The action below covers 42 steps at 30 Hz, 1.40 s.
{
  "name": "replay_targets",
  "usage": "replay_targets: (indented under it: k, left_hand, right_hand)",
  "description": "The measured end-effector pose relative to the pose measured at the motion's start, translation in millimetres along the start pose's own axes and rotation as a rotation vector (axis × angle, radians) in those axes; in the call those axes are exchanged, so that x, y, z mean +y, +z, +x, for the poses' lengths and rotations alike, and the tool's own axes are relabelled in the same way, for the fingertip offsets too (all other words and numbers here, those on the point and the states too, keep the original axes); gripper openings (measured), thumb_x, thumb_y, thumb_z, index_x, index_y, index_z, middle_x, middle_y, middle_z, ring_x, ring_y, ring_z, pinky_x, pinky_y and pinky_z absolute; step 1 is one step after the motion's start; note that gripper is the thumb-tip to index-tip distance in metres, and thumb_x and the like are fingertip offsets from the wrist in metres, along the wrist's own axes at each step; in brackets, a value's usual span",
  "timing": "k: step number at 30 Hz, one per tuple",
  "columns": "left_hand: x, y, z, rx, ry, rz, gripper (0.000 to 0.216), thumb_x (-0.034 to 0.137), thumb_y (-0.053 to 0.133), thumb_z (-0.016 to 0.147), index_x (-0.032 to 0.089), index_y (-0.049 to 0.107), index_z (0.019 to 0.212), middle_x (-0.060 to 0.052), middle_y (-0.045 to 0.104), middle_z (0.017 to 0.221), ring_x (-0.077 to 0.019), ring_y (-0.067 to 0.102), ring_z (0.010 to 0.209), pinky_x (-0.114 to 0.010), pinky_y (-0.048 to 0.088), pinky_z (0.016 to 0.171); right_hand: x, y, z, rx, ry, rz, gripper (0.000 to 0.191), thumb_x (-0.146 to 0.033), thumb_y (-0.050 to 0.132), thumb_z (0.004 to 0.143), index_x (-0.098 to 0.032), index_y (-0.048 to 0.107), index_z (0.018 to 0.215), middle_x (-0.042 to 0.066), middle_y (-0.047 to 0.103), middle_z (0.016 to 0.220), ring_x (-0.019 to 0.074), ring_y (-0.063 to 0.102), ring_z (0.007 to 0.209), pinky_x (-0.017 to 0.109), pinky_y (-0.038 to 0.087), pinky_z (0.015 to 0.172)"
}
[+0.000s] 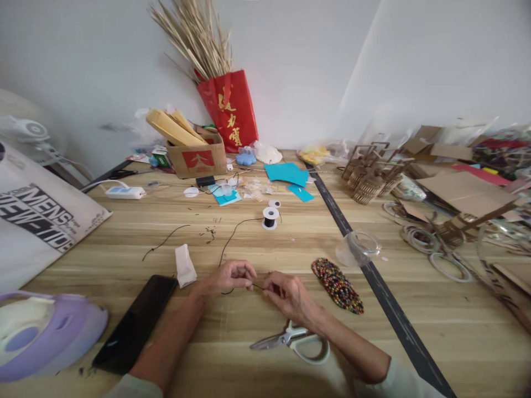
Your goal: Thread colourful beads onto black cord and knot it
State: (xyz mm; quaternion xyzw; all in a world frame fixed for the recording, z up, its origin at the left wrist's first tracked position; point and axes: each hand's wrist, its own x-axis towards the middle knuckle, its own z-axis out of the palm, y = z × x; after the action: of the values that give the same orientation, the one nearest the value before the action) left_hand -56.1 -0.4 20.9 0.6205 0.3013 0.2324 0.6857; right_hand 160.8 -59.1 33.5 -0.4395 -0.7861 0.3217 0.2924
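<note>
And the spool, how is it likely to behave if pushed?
The spool stands on one flat end, so a gentle push would probably slide it. If it tips, its round shape would likely let it roll. The cord trailing from it may shift too.

Black cord, speckled beads (red, yellow, black).

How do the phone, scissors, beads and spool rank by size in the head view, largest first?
1. Phone
2. Scissors and beads, unranked: the scissors look longer, the beads a fuller patch
3. Spool
</note>
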Motion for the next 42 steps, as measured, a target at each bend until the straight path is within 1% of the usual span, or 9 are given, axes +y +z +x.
replay_targets:
  k: [5,9,14,20,24,29,33,39,42]
  left_hand:
    - [-6.3,4.8,4.4,-0.012,-0.035,0.057,0.030,0.036,0.074,0.072,0.012,0.060,0.086,-0.002,0.067,0.070,-0.0111,0.061,0.064,-0.022,0.043,0.063]
    - [-9.4,8.7,7.3,-0.001,-0.041,0.057,0.031,0.036,0.074,0.072,0.013,0.061,0.086,-0.002,0.067,0.070,-0.0110,0.061,0.065,-0.021,0.043,0.063]
    - [-12.8,14.1,10.1,-0.010,-0.040,-0.008,0.031,0.036,0.075,0.072,0.012,0.061,0.086,-0.003,0.068,0.069,-0.0114,0.063,0.064,-0.022,0.045,0.063]
    - [-10.6,16.2,9.1,-0.037,-0.097,-0.010,0.033,0.040,0.075,0.072,0.011,0.062,0.084,-0.003,0.068,0.067,-0.0105,0.063,0.061,-0.022,0.048,0.061]
    - [-10.2,14.1,7.3,-0.075,-0.141,0.029,0.034,0.041,0.073,0.073,0.011,0.063,0.083,-0.004,0.068,0.066,-0.0106,0.063,0.059,-0.021,0.049,0.058]
    - [-13.8,11.0,5.4,-0.102,-0.143,0.006,0.033,0.040,0.071,0.076,0.011,0.063,0.088,-0.004,0.069,0.066,-0.0110,0.063,0.057,-0.022,0.049,0.056]
    - [-8.9,8.7,3.1,-0.105,-0.095,0.056,0.033,0.042,0.060,0.084,0.011,0.065,0.091,-0.007,0.072,0.071,-0.0135,0.066,0.063,-0.025,0.052,0.063]
    - [6.0,7.6,-0.8,-0.106,-0.052,0.190,0.036,0.042,0.053,0.089,0.012,0.070,0.099,-0.012,0.074,0.094,-0.0197,0.068,0.089,-0.030,0.051,0.081]
    - [10.8,7.3,-1.4,-0.109,-0.028,0.274,0.035,0.041,0.052,0.090,0.014,0.071,0.102,-0.011,0.073,0.101,-0.0202,0.066,0.095,-0.028,0.049,0.084]
  right_hand:
    - [17.4,6.3,-9.0,0.069,-0.198,-0.123,0.014,-0.020,0.047,0.091,-0.019,0.057,0.081,0.003,0.059,0.075,0.0138,0.055,0.066,0.022,0.040,0.060]
    - [23.1,9.9,-13.7,0.070,-0.202,-0.160,0.008,-0.024,0.052,0.090,-0.019,0.058,0.089,0.003,0.061,0.079,0.0142,0.057,0.068,0.023,0.042,0.060]
    - [24.6,11.5,-16.2,0.071,-0.222,-0.086,0.022,-0.018,0.044,0.095,-0.023,0.060,0.109,0.005,0.064,0.087,0.0146,0.062,0.079,0.023,0.047,0.071]
    - [29.3,11.1,-19.1,0.146,-0.227,-0.133,0.021,-0.016,0.042,0.095,-0.021,0.060,0.104,0.006,0.063,0.091,0.0148,0.062,0.080,0.024,0.049,0.070]
    - [32.0,7.7,-19.2,0.151,-0.257,-0.160,0.023,-0.016,0.040,0.096,-0.020,0.059,0.107,0.008,0.063,0.097,0.0158,0.062,0.087,0.025,0.051,0.073]
    - [32.8,0.9,-17.8,0.163,-0.250,-0.204,0.021,-0.018,0.040,0.096,-0.020,0.060,0.103,0.008,0.064,0.094,0.0153,0.063,0.083,0.025,0.051,0.072]
    - [34.3,-2.3,-17.5,0.205,-0.261,-0.192,0.020,-0.017,0.040,0.096,-0.019,0.058,0.102,0.007,0.064,0.092,0.0143,0.063,0.080,0.023,0.050,0.068]
    - [35.9,-2.4,-21.3,0.217,-0.317,-0.203,0.017,-0.017,0.040,0.095,-0.020,0.056,0.101,0.007,0.061,0.092,0.0155,0.060,0.083,0.025,0.048,0.068]
    - [33.6,-3.3,-23.9,0.219,-0.356,-0.226,0.018,-0.018,0.040,0.095,-0.020,0.056,0.103,0.008,0.059,0.094,0.0162,0.059,0.086,0.025,0.049,0.068]
